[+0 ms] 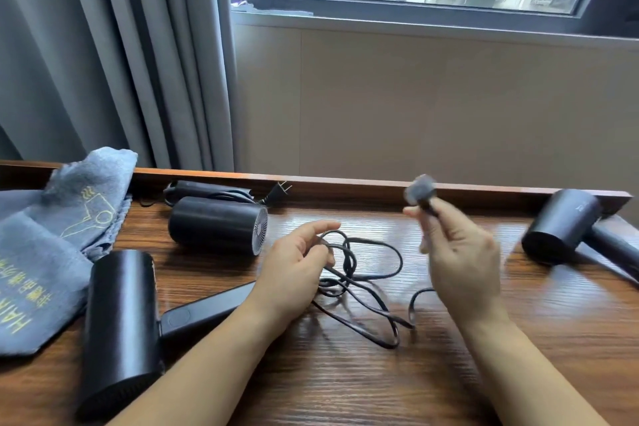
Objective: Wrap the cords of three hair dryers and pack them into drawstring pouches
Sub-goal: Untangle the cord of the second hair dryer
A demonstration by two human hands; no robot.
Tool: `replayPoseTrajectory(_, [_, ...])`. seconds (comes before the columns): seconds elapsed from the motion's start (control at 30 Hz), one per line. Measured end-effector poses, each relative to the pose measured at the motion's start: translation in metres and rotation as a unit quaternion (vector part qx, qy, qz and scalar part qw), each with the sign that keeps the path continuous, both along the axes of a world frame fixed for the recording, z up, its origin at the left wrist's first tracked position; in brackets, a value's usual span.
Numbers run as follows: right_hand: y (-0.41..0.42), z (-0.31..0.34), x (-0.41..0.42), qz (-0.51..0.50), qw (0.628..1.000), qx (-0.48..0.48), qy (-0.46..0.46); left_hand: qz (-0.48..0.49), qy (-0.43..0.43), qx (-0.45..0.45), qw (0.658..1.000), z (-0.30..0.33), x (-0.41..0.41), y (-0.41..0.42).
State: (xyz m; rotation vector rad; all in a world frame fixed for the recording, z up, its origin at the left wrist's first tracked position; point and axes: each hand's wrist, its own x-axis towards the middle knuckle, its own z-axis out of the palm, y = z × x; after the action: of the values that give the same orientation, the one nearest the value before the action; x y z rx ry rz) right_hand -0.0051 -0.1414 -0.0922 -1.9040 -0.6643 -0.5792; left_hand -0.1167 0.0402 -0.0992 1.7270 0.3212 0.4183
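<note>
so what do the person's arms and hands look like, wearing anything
Both forearms are bare as far as the picture shows: no sleeves, gloves or watch. No rings or bracelets are visible on the left hand or the right hand, though the right one is motion-blurred.

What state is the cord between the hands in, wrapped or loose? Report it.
Loose: the cord sprawls in untidy loops on the table, not wound round any dryer.

Open table (345, 384): bare wood along the near edge, between the forearms. Centre blocked by a loose tangle of cord (363, 284). Left side taken up by a dryer (121, 328) and grey pouches (52, 252). Far left rim: second dryer (218, 225). Far right corner: third dryer (567, 228).
</note>
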Motion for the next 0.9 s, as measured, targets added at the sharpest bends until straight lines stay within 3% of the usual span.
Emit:
replayPoseTrajectory(0.17, [-0.002,-0.004,0.028,0.001,0.947,0.172,0.270,-0.013,-0.032,-0.079,0.996,0.004,-0.001,-0.002])
replayPoseTrajectory(0.23, [-0.002,-0.004,0.027,-0.026,0.947,0.111,0.302,-0.018,-0.053,-0.118,0.991,0.006,-0.002,-0.002])
replayPoseTrajectory(0.3, [-0.002,0.000,0.020,-0.060,0.965,0.035,0.252,-0.011,-0.063,-0.149,0.987,0.007,-0.002,0.000])
replayPoseTrajectory(0.4, [-0.002,0.010,0.005,-0.062,0.992,0.056,0.097,-0.005,-0.077,-0.191,0.978,0.010,-0.002,0.003])
replayPoseTrajectory(0.5, [0.000,0.012,-0.003,0.052,0.998,0.035,-0.008,-0.007,-0.086,-0.242,0.967,0.011,-0.001,0.004])
replayPoseTrajectory(0.6, [0.007,0.006,-0.010,0.175,0.972,-0.150,0.051,-0.015,-0.108,-0.305,0.946,0.013,-0.001,0.007])
replayPoseTrajectory(0.7, [0.008,-0.005,-0.006,0.169,0.920,-0.335,0.117,-0.013,-0.125,-0.357,0.926,0.013,-0.001,0.010])
replayPoseTrajectory(0.83, [0.005,-0.003,-0.005,0.119,0.961,-0.249,0.021,-0.020,-0.135,-0.369,0.919,0.015,-0.002,0.009])
replayPoseTrajectory(0.9, [0.005,0.001,-0.007,0.081,0.981,-0.175,0.018,-0.034,-0.130,-0.370,0.919,0.018,-0.004,0.006])
